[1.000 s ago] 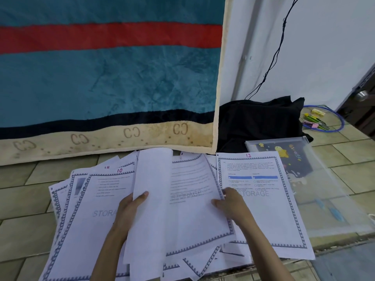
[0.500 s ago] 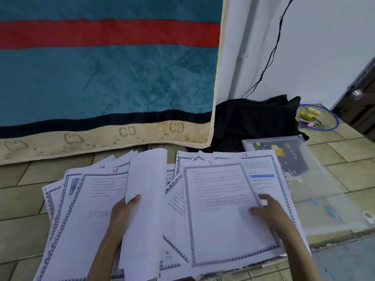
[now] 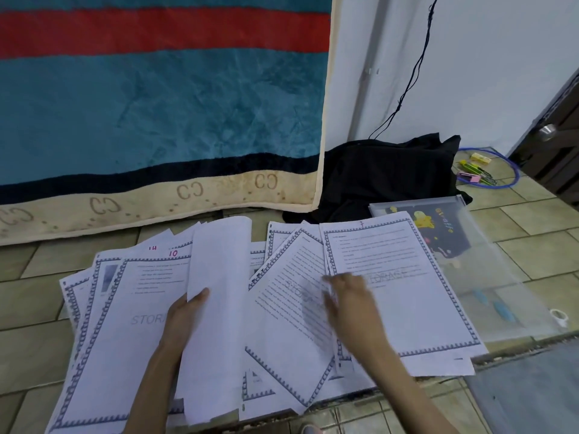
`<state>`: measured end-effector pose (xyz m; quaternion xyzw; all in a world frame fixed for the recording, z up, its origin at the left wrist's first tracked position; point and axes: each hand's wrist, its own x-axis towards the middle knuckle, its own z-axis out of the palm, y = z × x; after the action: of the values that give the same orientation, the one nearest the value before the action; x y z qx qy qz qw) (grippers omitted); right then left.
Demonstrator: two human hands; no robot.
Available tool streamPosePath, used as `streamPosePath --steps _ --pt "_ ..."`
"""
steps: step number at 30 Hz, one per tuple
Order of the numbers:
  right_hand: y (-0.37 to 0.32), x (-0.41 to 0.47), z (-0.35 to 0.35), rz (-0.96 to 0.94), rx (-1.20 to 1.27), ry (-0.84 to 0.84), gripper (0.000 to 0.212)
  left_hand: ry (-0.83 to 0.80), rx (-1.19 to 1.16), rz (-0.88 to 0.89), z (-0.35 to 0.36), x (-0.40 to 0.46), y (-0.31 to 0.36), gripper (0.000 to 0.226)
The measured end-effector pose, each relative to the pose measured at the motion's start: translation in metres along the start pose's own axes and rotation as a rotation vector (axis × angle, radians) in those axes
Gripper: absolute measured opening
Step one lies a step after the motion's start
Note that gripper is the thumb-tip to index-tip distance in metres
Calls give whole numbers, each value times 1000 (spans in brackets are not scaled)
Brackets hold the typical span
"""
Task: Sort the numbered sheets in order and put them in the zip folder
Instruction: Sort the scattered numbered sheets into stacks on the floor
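Several white sheets with blue patterned borders lie fanned out on the tiled floor. My left hand [image 3: 185, 321] grips a sheaf of sheets [image 3: 219, 308] held up with blank backs showing. To its left lie sheets marked 14 and 10 [image 3: 138, 308]. My right hand [image 3: 351, 299] is blurred, fingers spread, over a tilted sheet [image 3: 288, 339] in the middle. On the right a sheet marked 7 [image 3: 404, 286] tops a small stack. The clear zip folder [image 3: 488, 277] lies flat at the right, partly under that stack.
A teal, red and beige blanket [image 3: 156, 104] hangs at the back. Black cloth [image 3: 385, 173] is bunched by the white wall. A blue ring with pens and clips [image 3: 479, 173] lies far right. A tape roll [image 3: 559, 316] sits by the folder.
My right hand carried a sheet to the right, laid it on the right stack over sheet 12, and has swung back to the middle pile. My left hand still holds its sheaf.
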<state>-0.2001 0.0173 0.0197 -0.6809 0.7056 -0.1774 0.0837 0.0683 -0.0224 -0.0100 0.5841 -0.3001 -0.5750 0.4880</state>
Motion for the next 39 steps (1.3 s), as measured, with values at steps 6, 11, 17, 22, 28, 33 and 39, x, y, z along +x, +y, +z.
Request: streamPosePath --steps 6,11,17,22,28,33,39 --pt "-33 -50 51 -235 -103 -349 51 15 21 4 0 2 0 26" --pt "6 -38 37 -225 -41 -377 84 8 11 11 4 -5 2 19" --pt "5 -29 39 -172 -80 -129 56 2 73 25 5 -12 1 13" --pt "-30 -25 49 -103 54 -297 89 17 81 56 8 -14 1 15" --pt "-17 -32 62 -166 -55 -292 96 21 82 68 6 -14 0 11" --pt "-27 -34 43 -81 398 -166 87 22 68 85 9 -15 1 10" --pt "-4 -16 -30 582 1118 332 32 20 45 59 6 -14 1 10"
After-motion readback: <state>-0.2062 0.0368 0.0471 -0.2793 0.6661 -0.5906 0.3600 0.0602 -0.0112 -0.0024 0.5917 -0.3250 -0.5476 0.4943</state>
